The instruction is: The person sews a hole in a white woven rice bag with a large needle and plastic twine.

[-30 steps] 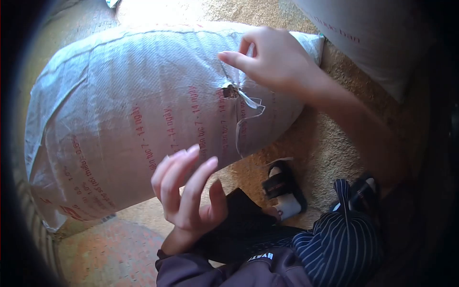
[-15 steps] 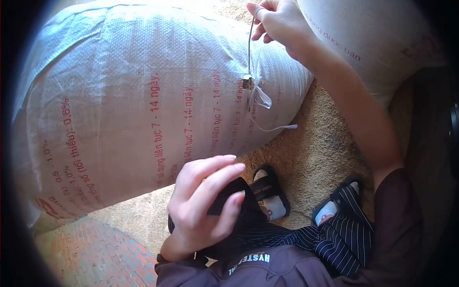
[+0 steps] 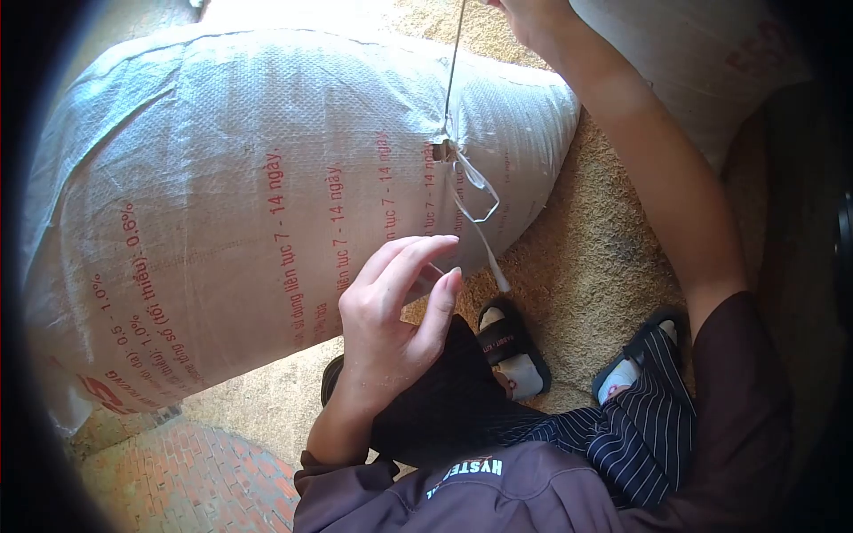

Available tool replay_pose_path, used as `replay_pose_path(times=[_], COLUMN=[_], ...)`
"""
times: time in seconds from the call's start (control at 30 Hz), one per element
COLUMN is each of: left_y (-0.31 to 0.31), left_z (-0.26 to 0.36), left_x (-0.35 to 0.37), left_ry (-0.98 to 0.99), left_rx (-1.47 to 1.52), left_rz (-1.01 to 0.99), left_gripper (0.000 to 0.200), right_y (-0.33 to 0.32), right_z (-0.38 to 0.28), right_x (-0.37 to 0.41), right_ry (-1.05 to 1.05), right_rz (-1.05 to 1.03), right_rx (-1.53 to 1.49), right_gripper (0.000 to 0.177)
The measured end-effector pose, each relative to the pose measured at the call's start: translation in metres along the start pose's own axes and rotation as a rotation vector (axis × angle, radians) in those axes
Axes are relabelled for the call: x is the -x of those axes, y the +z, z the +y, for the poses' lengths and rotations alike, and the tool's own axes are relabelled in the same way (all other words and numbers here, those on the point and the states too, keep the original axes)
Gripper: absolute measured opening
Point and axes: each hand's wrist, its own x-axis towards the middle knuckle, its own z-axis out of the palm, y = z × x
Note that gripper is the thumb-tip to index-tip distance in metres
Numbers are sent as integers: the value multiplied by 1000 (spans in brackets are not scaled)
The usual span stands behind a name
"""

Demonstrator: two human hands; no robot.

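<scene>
Stitch-tightening, I judge: strand (image 3: pixel 451 80) runs taut from sack (image 3: pixel 222 178) to right hand (image 3: pixel 533 18), grip cropped, cannot tell; left hand (image 3: pixel 391 311) half-open, empty; next calls for catching loose tail (image 3: pixel 484 249).

I get strong daylight from the top of the frame, bleaching the upper face of the woven sack (image 3: pixel 222 160). A black fisheye vignette swallows the edges, and the right side sits in shadow.
</scene>
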Motion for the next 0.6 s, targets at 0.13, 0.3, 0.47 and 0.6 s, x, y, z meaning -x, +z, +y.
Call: replay_pose_path(times=[0.13,0.3,0.47,0.6], left_y=[1,5,3,3], left_z=[-1,-2,-2,-3], left_x=[-5,-7,-4,-3], left_ry=[36,22,1,10], left_rx=[-32,-33,-24,-39], left_rz=[0,-24,-33,-27], left_gripper=[19,18,18,17], right_y=[-1,-13,-12,-2], right_z=[1,18,-1,-2], right_x=[16,64,56,43], right_ry=[171,376,118,-31], right_rz=[6,-601,-305,-243], right_rx=[-239,89,138,1], right_gripper=[16,23,17,25])
